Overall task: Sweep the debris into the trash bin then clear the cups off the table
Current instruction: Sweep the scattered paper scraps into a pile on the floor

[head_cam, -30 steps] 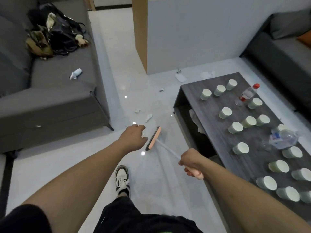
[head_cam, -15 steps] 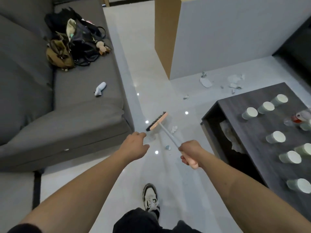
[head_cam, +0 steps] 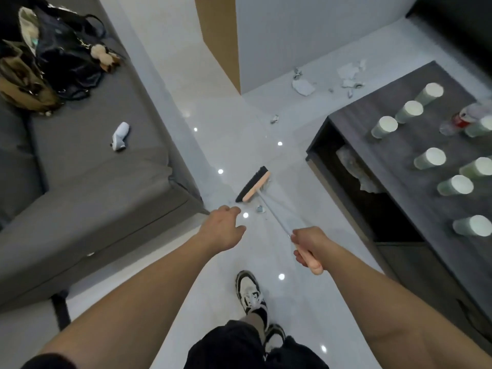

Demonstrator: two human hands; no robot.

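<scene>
My right hand (head_cam: 310, 246) grips the peach handle of a small broom, whose black-bristled head (head_cam: 253, 184) rests on the white floor. A small scrap of debris (head_cam: 260, 209) lies just behind the head. More paper scraps (head_cam: 303, 86) and torn bits (head_cam: 348, 75) lie farther off by the wall corner, with one piece (head_cam: 274, 119) between. My left hand (head_cam: 222, 230) hovers over the floor, fingers loosely curled, holding nothing. Several pale green paper cups (head_cam: 384, 127) stand on the dark coffee table (head_cam: 399, 166) at right. No trash bin is in sight.
A grey sofa (head_cam: 93, 182) fills the left side, with bags (head_cam: 53, 57) and a small white object (head_cam: 120, 132) on it. A white wall with a wooden edge (head_cam: 218, 38) juts ahead. A plastic bottle (head_cam: 460, 119) lies among the cups. My shoe (head_cam: 250, 291) is below.
The view has swung left, pushing the table to the right edge. The broom head has travelled farther out along the floor, leaving a small scrap behind it. Both hands keep their pose.
</scene>
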